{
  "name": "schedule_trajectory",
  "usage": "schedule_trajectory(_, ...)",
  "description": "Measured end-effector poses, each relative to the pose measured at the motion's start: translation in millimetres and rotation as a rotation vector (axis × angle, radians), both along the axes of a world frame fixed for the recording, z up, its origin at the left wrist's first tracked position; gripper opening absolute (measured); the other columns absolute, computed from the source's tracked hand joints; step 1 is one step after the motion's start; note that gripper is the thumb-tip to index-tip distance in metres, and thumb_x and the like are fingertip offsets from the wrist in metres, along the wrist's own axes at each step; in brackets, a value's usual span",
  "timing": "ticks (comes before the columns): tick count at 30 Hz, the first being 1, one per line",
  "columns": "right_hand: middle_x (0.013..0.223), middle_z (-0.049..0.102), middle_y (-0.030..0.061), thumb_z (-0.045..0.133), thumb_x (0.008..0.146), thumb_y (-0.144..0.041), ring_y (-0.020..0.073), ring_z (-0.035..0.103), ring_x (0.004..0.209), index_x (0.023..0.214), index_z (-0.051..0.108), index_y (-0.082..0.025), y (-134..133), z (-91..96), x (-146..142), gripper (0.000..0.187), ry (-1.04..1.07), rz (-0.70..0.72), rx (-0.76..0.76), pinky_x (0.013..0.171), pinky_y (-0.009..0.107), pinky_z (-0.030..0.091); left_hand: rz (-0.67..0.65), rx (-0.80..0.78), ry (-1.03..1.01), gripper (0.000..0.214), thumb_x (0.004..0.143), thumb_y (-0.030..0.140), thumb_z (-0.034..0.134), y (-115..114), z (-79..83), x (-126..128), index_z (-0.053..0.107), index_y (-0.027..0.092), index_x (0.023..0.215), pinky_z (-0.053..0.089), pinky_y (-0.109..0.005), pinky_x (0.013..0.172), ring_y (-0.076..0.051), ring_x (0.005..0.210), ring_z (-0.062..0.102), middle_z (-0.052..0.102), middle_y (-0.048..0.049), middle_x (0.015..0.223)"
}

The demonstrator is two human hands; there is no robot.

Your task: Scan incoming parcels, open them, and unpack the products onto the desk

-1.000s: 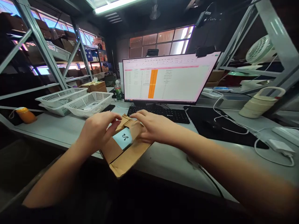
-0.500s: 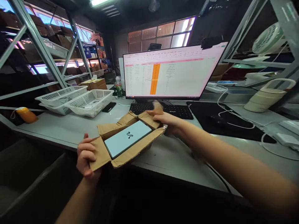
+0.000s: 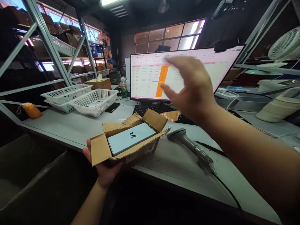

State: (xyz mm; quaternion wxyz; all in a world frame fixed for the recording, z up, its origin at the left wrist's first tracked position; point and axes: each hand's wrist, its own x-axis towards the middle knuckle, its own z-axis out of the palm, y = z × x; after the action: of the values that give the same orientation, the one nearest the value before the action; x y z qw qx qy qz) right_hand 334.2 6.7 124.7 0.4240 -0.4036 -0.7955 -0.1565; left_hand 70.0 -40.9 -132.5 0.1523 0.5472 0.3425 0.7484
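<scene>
An opened cardboard box [image 3: 100, 148] with its flaps folded out rests at the desk's front edge. Inside it lies a pale blue box [image 3: 124, 139] with a black squiggle on its lid. My left hand [image 3: 106, 170] supports the cardboard box from below at its near left end, its fingers partly hidden behind the flap. Raised before the monitor [image 3: 145, 78], my right hand [image 3: 193, 82] is slightly blurred, with thumb and fingers apart and nothing between them. Below it, a grey handheld barcode scanner [image 3: 187, 142] lies on the desk.
White plastic baskets [image 3: 96, 104] stand at the left of the desk, near a black phone [image 3: 112, 107] and a green bottle [image 3: 123, 87]. A black keyboard [image 3: 150, 109] sits under the monitor. An orange cup [image 3: 32, 110] is far left; a cream container [image 3: 274, 107] is at right.
My right hand has left the cardboard box's far flap and risen to the front of the monitor. My left hand has shifted from the near flap to underneath. The scanner now shows clearly.
</scene>
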Motion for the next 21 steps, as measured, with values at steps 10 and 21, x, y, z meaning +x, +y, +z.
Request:
schedule_trajectory(10, 0.140, 0.064, 0.0090, 0.078, 0.071, -0.024, 0.0322, 0.065, 0.119, 0.151, 0.052, -0.030, 16, -39.2, -59, 0.084, -0.775, 0.133, -0.935, 0.096, 0.042, 0.054, -0.261, -0.506, -0.057, 0.095, 0.047, 0.052, 0.097, 5, -6.5, -9, 0.058, 0.015, 0.126, 0.053, -0.053, 0.105, -0.038, 0.118, 0.065, 0.067, -0.0174, 0.119)
schedule_trajectory(21, 0.140, 0.063, 0.0080, 0.072, 0.079, -0.041, 0.0308, 0.059, 0.123, 0.149, 0.054, -0.027, 10, 49.4, 11, 0.074, -0.020, 0.360, -0.656, 0.102, 0.046, 0.052, 0.218, -0.391, 0.115, 0.109, 0.049, 0.049, 0.095, 53, -2.8, -84, 0.042, 0.017, 0.139, 0.036, -0.057, 0.120, -0.038, 0.136, 0.046, 0.046, -0.0158, 0.140)
